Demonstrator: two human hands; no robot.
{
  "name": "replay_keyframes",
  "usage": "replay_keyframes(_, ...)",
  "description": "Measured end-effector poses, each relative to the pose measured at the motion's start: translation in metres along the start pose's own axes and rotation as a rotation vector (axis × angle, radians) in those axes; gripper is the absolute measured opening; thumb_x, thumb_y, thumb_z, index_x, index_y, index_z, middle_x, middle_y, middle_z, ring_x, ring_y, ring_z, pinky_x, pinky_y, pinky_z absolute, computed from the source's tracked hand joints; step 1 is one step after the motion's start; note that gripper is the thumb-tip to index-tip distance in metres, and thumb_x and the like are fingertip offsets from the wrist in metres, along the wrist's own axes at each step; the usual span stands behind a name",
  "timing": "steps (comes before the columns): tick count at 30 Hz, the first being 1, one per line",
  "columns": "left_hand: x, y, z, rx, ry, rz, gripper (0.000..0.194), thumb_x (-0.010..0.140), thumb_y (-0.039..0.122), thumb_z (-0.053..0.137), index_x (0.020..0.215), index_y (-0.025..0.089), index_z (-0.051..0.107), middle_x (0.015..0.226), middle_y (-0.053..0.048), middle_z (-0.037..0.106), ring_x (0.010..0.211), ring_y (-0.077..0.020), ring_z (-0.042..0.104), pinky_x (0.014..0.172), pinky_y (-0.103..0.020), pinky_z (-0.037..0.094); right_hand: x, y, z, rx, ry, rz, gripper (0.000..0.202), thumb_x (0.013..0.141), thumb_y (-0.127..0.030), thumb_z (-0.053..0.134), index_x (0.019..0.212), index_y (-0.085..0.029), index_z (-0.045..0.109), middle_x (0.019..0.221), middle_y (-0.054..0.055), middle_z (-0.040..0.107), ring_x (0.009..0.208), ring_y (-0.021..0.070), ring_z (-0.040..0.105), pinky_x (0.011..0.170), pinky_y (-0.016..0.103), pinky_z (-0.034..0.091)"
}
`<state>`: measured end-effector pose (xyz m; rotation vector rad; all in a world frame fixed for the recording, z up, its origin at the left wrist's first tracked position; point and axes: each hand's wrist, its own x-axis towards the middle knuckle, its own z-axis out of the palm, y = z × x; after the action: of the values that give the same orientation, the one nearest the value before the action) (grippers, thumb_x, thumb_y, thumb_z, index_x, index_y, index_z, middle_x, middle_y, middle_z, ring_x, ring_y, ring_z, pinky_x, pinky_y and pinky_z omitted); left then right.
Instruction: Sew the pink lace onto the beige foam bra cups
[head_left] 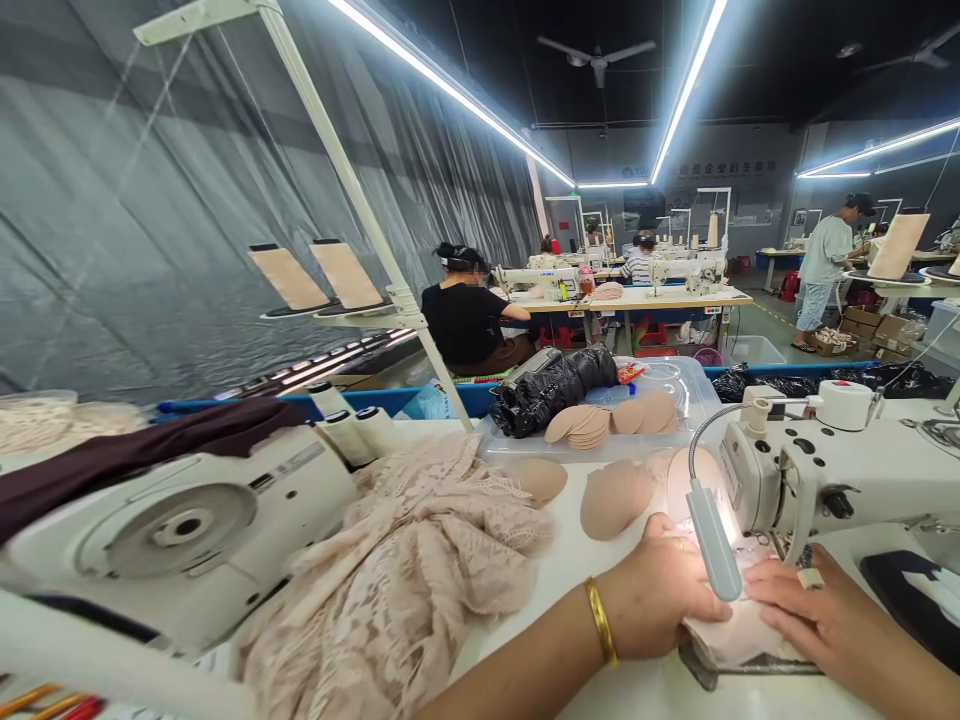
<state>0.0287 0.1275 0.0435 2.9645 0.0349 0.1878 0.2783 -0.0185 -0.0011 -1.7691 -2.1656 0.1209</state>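
Both hands lie flat on a small piece of pale pink cloth (739, 630) under the sewing machine (832, 475), at about 5 o'clock in the view. The left hand (660, 590), with a gold bangle (601, 622) on the wrist, presses the cloth from the left. The right hand (817, 620) presses it from the right, fingers spread and flat. Neither hand grips anything; they only hold the cloth down. A little lamp (712, 540) on a bendy neck shines on the spot and hides the needle, so I cannot tell if the needle is down.

It looks like the sewing step is in hand, with the cloth being guided under the needle. A next move would call for both hands sliding the cloth slowly and evenly, with fingers kept away from the needle.

On the white table (570, 570), a big heap of pink lace (405, 570) lies at 7 o'clock. Round pink cups (615, 498) lie near the hands at 12 o'clock of them, and more sit in a clear tray (694, 395) behind, beside a black bag (551, 385). Another machine (187, 520) stands at 9 o'clock, with thread cones (315, 272) above it.

The room is a big workshop with long bright lights (450, 85), a grey plastic curtain (150, 200) on the left, and other people (469, 320) sewing at far tables.
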Motion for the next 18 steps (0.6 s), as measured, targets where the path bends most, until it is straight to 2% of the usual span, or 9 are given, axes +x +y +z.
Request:
replay_keyframes(3,0.003,-0.005,-0.002,0.047,-0.004,0.031,0.025,0.082,0.01,0.072,0.1,0.026,0.072,0.121,0.003,0.077,0.105,-0.024,0.067,0.088,-0.045,0.036,-0.002,0.008,0.007,-0.106,0.036,0.005,0.033,0.101,-0.049,0.066,0.132,-0.048,0.075,0.129,0.005,0.078,0.121,0.0384,0.07,0.095,0.054,0.065)
replay_keyframes(6,0.005,-0.006,-0.004,0.084,-0.014,0.025,0.02,0.082,0.009,0.069,0.094,0.025,0.069,0.111,0.003,0.077,0.098,-0.0224,0.066,0.087,-0.046,0.034,-0.003,0.012,0.009,-0.145,0.043,0.011,0.039,0.096,-0.055,0.072,0.135,-0.05,0.074,0.131,0.007,0.077,0.121,0.04,0.07,0.094,0.057,0.065)
replay_keyframes(9,0.005,-0.007,-0.006,0.105,-0.008,0.015,0.023,0.082,0.008,0.067,0.096,0.026,0.069,0.11,0.002,0.077,0.099,-0.0235,0.065,0.087,-0.046,0.033,-0.001,0.011,0.006,-0.155,0.057,0.004,0.038,0.099,-0.056,0.068,0.136,-0.05,0.073,0.133,0.007,0.077,0.122,0.0407,0.07,0.095,0.06,0.064)
replay_keyframes(12,0.005,-0.007,-0.007,0.104,0.007,0.017,0.023,0.084,0.01,0.067,0.1,0.026,0.068,0.119,0.003,0.076,0.101,-0.023,0.065,0.084,-0.046,0.032,0.002,0.008,0.004,-0.173,0.055,-0.015,0.037,0.102,-0.054,0.062,0.138,-0.048,0.072,0.131,0.006,0.078,0.119,0.0406,0.071,0.093,0.06,0.066)
replay_keyframes(18,0.006,-0.007,-0.004,0.103,0.03,0.017,0.021,0.082,0.01,0.07,0.098,0.025,0.067,0.119,0.006,0.075,0.099,-0.0209,0.066,0.083,-0.047,0.03,0.002,0.008,0.006,-0.205,0.031,-0.013,0.04,0.105,-0.053,0.056,0.141,-0.045,0.071,0.128,0.006,0.08,0.115,0.0398,0.073,0.091,0.059,0.067)
